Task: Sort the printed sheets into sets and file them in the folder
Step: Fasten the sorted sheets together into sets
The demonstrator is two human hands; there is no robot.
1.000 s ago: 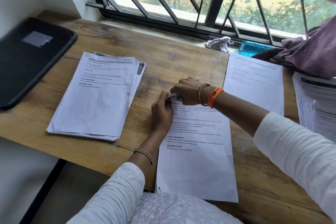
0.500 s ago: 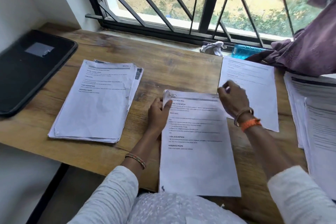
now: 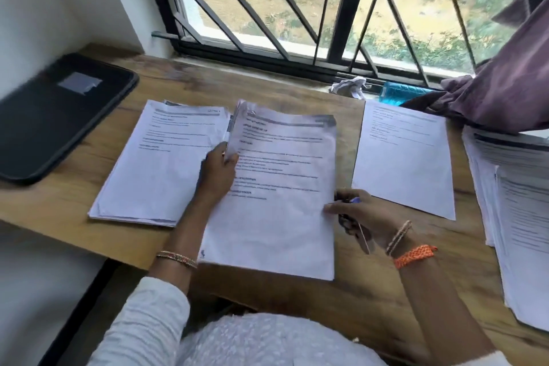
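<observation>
Set (image 3: 279, 187) at centre of desk (image 3: 371, 291), near edge overhanging desk front. Left hand (image 3: 218, 175) grips set's left edge, thumb on top, edge curled up. Right hand (image 3: 361, 217) pinches set's right edge while holding stapler (image 3: 355, 229). Stack (image 3: 160, 160) at 9 o'clock, touching set, partly under it. Single sheet (image 3: 404, 157) at 2 o'clock, bare wood strip between. Tall pile (image 3: 523, 217) at 3 o'clock. Black folder (image 3: 56, 116) at 10 o'clock, closed. Cloth (image 3: 505, 83), blue bottle (image 3: 398, 92), crumpled paper (image 3: 350, 86) at 1 o'clock by window (image 3: 297, 9).
</observation>
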